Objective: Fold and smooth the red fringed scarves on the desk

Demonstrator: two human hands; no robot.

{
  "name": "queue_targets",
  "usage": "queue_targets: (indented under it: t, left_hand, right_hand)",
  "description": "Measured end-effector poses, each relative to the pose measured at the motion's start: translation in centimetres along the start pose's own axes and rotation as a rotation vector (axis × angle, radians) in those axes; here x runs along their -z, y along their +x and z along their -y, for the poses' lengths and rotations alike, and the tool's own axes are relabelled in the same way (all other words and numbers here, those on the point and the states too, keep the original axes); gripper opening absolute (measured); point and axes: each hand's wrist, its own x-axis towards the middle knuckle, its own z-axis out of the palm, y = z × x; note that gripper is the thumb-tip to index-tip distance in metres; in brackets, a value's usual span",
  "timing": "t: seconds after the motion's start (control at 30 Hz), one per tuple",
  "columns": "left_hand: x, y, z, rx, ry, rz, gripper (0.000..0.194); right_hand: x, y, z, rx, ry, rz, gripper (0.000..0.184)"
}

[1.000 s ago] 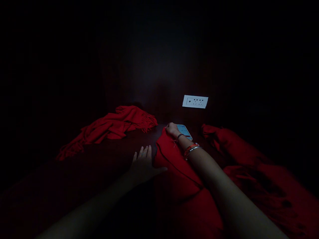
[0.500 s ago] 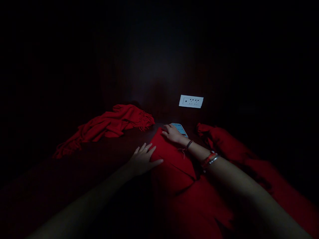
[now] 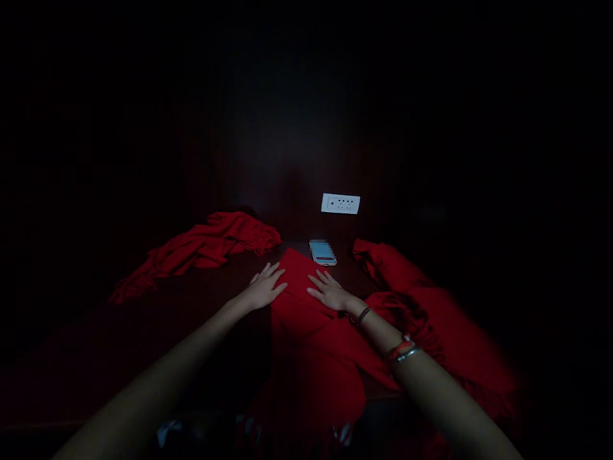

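Note:
A red scarf (image 3: 306, 332) lies lengthwise on the dark table in front of me, its far end folded and its near end, with fringe, hanging over the front edge. On the left border of its far part rests my left hand (image 3: 264, 289), fingers spread flat, a ring on one finger. My right hand (image 3: 330, 292) lies flat on the opposite border with its fingers apart. Bracelets circle the right wrist and forearm. Neither hand grasps the cloth.
A phone (image 3: 323, 253) with a lit screen lies just beyond the scarf. Another crumpled red scarf (image 3: 201, 246) is at the left, and more red fringed cloth (image 3: 431, 306) at the right. A white socket plate (image 3: 340, 204) is on the back wall. The surroundings are very dark.
My right hand has drawn back from beside the phone onto the scarf's right border. My left hand still lies at the left border. The view has shifted, showing the table's front edge.

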Motion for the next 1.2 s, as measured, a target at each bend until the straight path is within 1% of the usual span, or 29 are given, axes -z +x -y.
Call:
queue_targets:
  t: [0.07,0.1,0.2,0.23,0.27,0.3,0.33,0.37,0.4,0.43,0.47,0.5,0.57,0.6,0.63,0.73,0.77,0.8,0.83,0.87,0.9,0.93,1.0,1.07,1.13,1.2]
  left_hand:
    - [-0.1,0.7,-0.1,-0.084,-0.015,0.006,0.056]
    - [-0.2,0.9,-0.1,-0.102,-0.020,0.025,0.056]
    - [-0.9,1.3,0.1,-0.094,-0.029,0.103,0.054]
    - [-1.1,1.3,0.3,-0.089,-0.033,0.115,0.054]
    - [-1.3,1.3,0.4,-0.088,-0.040,0.118,0.053]
    - [-1.3,1.2,0.5,-0.095,-0.050,0.116,0.054]
    - [-1.2,1.1,0.6,-0.109,-0.066,0.110,0.054]
    - [-1.0,1.0,0.6,-0.126,-0.088,0.100,0.055]
    - [-0.7,0.9,0.6,-0.144,-0.119,0.091,0.055]
    - [-0.4,0.8,0.7,-0.164,-0.161,0.083,0.054]
    - [0.0,0.7,0.7,-0.182,-0.210,0.078,0.054]
    - [0.3,0.6,0.8,-0.192,-0.261,0.076,0.053]
    - [0.8,0.5,1.1,-0.201,-0.346,0.086,0.051]
    - [1.0,0.4,1.3,-0.206,-0.373,0.091,0.051]
    - [1.1,0.4,1.5,-0.213,-0.388,0.094,0.050]
    - [1.5,0.4,2.0,-0.264,-0.391,0.086,0.043]
    - [1.6,0.4,2.2,-0.284,-0.391,0.077,0.039]
    - [1.8,0.3,2.2,-0.301,-0.393,0.077,0.036]
    - [2.0,0.2,2.3,-0.314,-0.399,0.091,0.033]
    - [2.1,0.1,2.4,-0.323,-0.406,0.120,0.032]
    - [2.3,0.0,2.4,-0.328,-0.414,0.162,0.031]
    - [2.5,-0.1,2.5,-0.328,-0.421,0.209,0.032]
    - [2.6,-0.4,2.5,-0.318,-0.426,0.294,0.035]
    - [2.6,-0.5,2.6,-0.287,-0.437,0.322,0.038]
    - [2.4,-0.4,2.5,-0.243,-0.466,0.310,0.038]
    - [2.1,-0.2,2.4,-0.217,-0.490,0.279,0.037]
  right_hand:
    - [0.5,-0.2,-0.1,0.026,0.036,-0.015,0.066]
    - [0.9,-0.5,-0.2,0.055,0.058,-0.043,0.065]
    - [2.6,-1.8,-0.3,0.185,0.183,-0.195,0.058]
    - [3.2,-2.4,-0.2,0.236,0.247,-0.219,0.054]
    - [3.9,-3.1,0.1,0.289,0.315,-0.203,0.049]
    - [4.6,-3.8,0.6,0.341,0.381,-0.136,0.046]
    - [5.1,-4.6,1.2,0.399,0.432,-0.026,0.044]
    - [5.5,-5.3,1.8,0.456,0.451,0.102,0.045]
    - [5.8,-6.0,2.5,0.497,0.432,0.195,0.047]
    - [6.0,-6.7,3.1,0.522,0.385,0.225,0.051]
    - [6.0,-7.3,3.6,0.531,0.323,0.216,0.055]
    - [6.0,-7.8,3.9,0.523,0.262,0.175,0.055]
    - [5.9,-8.8,4.3,0.498,0.194,0.076,0.050]
    - [5.8,-9.3,4.3,0.498,0.189,0.047,0.049]
    - [5.6,-9.8,4.2,0.508,0.193,0.037,0.051]
    - [5.0,-11.1,4.1,0.537,0.173,0.032,0.070]
    - [4.7,-11.4,4.2,0.516,0.147,0.013,0.068]
    - [4.5,-11.6,4.3,0.487,0.123,-0.015,0.059]
    - [4.3,-11.8,4.4,0.455,0.107,-0.051,0.046]
    - [4.3,-11.8,4.5,0.428,0.106,-0.091,0.034]
    - [4.3,-11.8,4.6,0.406,0.125,-0.125,0.027]
    - [4.4,-11.8,4.7,0.388,0.168,-0.147,0.024]
    - [4.9,-11.7,4.5,0.338,0.333,-0.151,0.021]
    - [5.3,-11.7,4.0,0.236,0.577,-0.113,0.020]
    - [5.4,-11.6,3.1,0.080,0.803,-0.063,0.019]
    - [5.4,-11.5,2.0,-0.117,0.913,-0.043,0.015]
